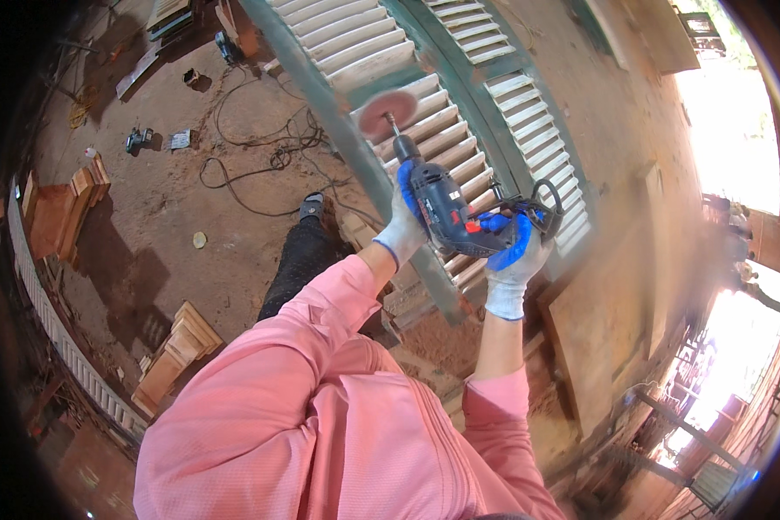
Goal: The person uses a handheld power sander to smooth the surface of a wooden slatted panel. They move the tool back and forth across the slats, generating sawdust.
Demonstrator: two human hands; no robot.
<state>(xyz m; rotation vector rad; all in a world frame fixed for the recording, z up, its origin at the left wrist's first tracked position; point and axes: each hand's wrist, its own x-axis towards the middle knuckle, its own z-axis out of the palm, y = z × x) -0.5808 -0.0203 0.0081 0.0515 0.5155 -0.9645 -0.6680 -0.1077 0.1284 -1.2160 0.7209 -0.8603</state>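
In the head view, the right side dissolves into blur and glare, so the structures there cannot be made out, and the far corners go black at the lens rim. The drill's [446, 208] trigger and rear grip are covered by the right hand [513, 260], and the sanding disc [387, 113] is smeared, its surface detail unreadable. The lower part of the shutter [459, 147] is hidden behind the hands and the pink sleeves.

Both forearms rise from the lower edge, elbows bent, meeting at the tool in the middle of the frame. The left hand [403, 227] wraps the front of the drill body from below, fingers clenched around it. The right hand is closed on the rear handle, where a black cable [548, 204] loops out. The drill points up and to the left, its shaft carrying the round pinkish disc, which lies against the slats of the shutter near its green frame.

Both hands wear knit white gloves with blue coated palms. The drill is dark blue with a red switch. The shutter is long, with pale worn louvres in a peeling green wooden frame. A dusty earth floor [147, 225] lies to the left, with black cords [260, 147] and stacked wooden pieces [178, 351] on it.
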